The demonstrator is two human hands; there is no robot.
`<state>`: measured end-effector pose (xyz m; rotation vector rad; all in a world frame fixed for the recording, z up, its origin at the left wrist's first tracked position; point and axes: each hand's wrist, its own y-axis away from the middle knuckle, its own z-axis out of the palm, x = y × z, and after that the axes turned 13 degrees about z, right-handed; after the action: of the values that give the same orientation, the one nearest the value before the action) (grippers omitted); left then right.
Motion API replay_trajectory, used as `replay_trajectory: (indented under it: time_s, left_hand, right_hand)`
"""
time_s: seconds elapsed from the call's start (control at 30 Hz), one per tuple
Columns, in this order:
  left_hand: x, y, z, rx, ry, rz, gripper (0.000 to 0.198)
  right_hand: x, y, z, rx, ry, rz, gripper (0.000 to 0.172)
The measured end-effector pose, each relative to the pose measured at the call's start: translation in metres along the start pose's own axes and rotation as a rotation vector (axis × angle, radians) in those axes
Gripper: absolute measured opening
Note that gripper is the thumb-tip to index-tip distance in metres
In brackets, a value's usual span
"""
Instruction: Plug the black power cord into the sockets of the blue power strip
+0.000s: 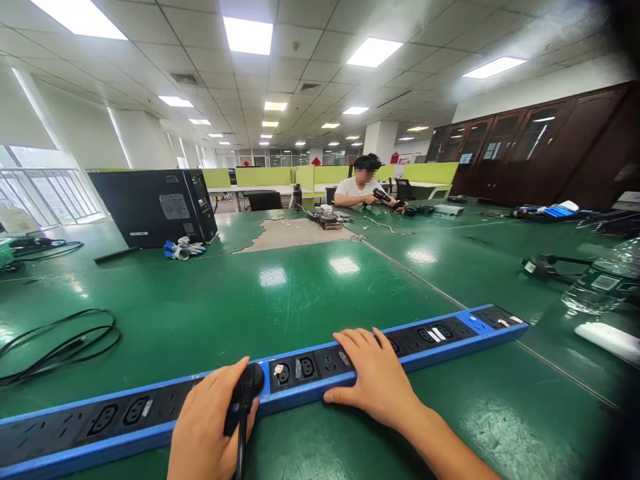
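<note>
A long blue and black power strip (306, 368) lay slantwise across the green table (225, 293), close in front of the person. The left hand (207, 420) gripped a black plug (255, 379) against the top of the strip, its cord (242, 433) running down toward the near edge of the view; how far the plug was seated could not be told. The right hand (375, 377) clasped the strip farther right, thumb on the near side and fingers over the top. A loose black cable (75, 340) lay beyond the strip on the left, and a plastic bottle (607, 280) stood at the far right. Across the table, a co-worker (347, 193) held a black tool (382, 195).
</note>
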<state>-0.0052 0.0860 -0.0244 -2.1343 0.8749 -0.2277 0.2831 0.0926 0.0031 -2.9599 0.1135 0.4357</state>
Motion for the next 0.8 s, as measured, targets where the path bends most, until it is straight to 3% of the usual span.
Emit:
replay_trajectory:
  time_s: [0.23, 0.8]
  left_hand:
    - [0.0007, 0.0014, -0.0005, -0.023, -0.007, -0.057, 0.035]
    - [0.0023, -0.0033, -0.0012, 0.012, -0.033, -0.029, 0.036]
  right_hand:
    - [-0.0005, 0.0002, -0.0001, -0.010, 0.008, 0.006, 0.095]
    - [-0.0026, 0.0005, -0.0029, -0.025, 0.018, 0.012, 0.095]
